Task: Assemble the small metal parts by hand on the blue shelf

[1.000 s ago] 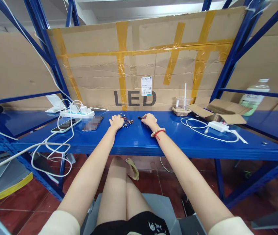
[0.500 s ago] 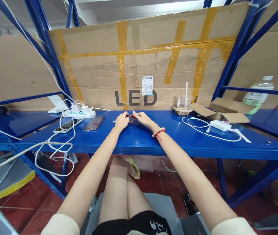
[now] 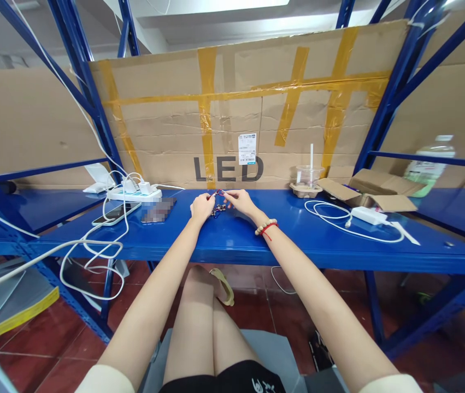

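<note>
Over the blue shelf [image 3: 298, 229] my left hand [image 3: 202, 207] is closed, its thumb and fingertips pinching one side of a small reddish loop [image 3: 219, 192]. My right hand [image 3: 242, 201] pinches the other side of that loop, so it spans the gap between the two hands. Just below it, a little cluster of shiny, dark and reddish trinkets [image 3: 218, 210] lies on the shelf between my hands. Whether the loop joins the cluster is too small to tell. A beaded bracelet with a red cord [image 3: 265, 226] circles my right wrist.
To the left are a white power strip [image 3: 134, 194] with plugs, a phone [image 3: 116, 214], a blurred flat object [image 3: 158, 210] and trailing white cables. A plastic cup with a straw [image 3: 306, 180], an opened cardboard box [image 3: 369, 188] and a white adapter [image 3: 368, 216] stand right. Taped cardboard [image 3: 166, 136] backs the shelf.
My right hand has moved left to meet my left hand, and the dark object it held no longer shows. Both hands now pinch the reddish loop, raised above the cluster.
</note>
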`<action>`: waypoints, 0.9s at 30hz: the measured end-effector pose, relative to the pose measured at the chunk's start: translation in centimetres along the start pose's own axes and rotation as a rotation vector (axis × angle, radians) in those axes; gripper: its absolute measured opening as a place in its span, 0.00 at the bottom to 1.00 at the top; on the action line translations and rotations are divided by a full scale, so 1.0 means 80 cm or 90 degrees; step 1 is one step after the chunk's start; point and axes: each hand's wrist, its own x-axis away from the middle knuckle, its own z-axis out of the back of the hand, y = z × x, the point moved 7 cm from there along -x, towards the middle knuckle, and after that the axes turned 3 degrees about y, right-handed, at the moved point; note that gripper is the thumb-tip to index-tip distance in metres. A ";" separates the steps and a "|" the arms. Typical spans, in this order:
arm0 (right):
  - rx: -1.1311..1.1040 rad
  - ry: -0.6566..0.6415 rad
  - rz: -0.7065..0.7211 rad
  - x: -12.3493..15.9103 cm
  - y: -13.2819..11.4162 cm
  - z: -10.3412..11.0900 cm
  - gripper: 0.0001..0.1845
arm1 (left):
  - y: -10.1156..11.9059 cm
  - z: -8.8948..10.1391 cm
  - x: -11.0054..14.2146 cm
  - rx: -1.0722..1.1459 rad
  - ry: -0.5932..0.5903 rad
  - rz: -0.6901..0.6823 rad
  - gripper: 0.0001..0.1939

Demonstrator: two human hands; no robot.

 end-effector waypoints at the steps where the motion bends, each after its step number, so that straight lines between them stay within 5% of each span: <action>1: 0.004 -0.001 0.000 0.000 0.001 0.000 0.17 | 0.001 -0.001 0.001 0.004 -0.008 -0.004 0.18; 9: 0.074 0.022 0.023 0.003 -0.005 0.004 0.17 | 0.003 0.004 0.004 0.048 -0.003 0.012 0.29; 22: 0.146 0.041 0.028 0.002 -0.006 0.008 0.17 | 0.006 -0.014 -0.013 0.295 0.036 -0.073 0.17; 27: 0.246 0.018 0.064 0.004 -0.009 0.006 0.17 | 0.009 -0.019 -0.014 0.242 0.003 -0.105 0.16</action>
